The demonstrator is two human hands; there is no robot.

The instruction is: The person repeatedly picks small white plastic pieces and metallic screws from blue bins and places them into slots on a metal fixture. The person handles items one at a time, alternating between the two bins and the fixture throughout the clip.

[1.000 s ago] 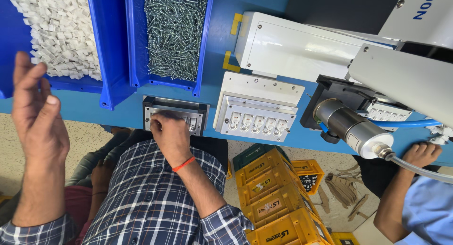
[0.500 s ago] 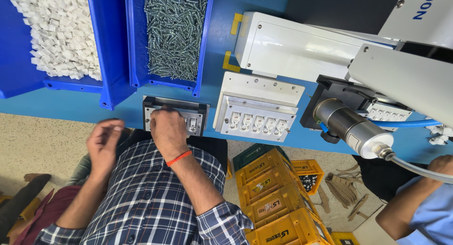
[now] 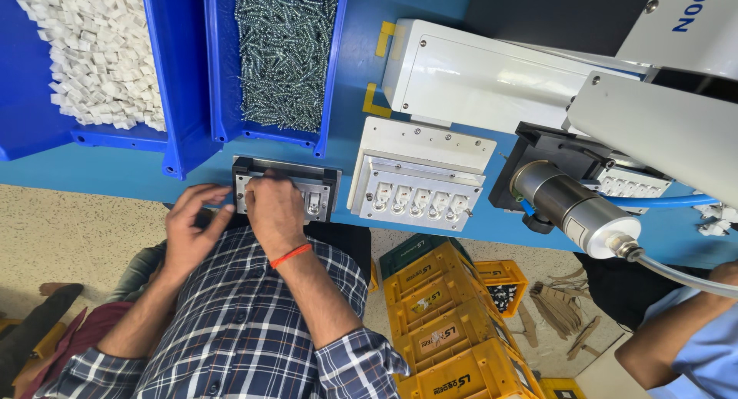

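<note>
Right hand (image 3: 274,211) rests on the black fixture (image 3: 286,185) at the tabletop (image 3: 108,176) edge, fingers curled onto a small part, apparently seating it. Left hand (image 3: 188,231), fingers loosely open, steadies the fixture's side beside them.

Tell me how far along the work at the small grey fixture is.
Done: the white fixture plate alongside already shows five loaded pockets. In hand: the right hand rests on the grey fixture at the bench edge, with the left hand beside its left end. Left: its pockets are mostly hidden under the right hand, so their fill cannot be told; the bins of screws and white parts hold plenty.
</note>
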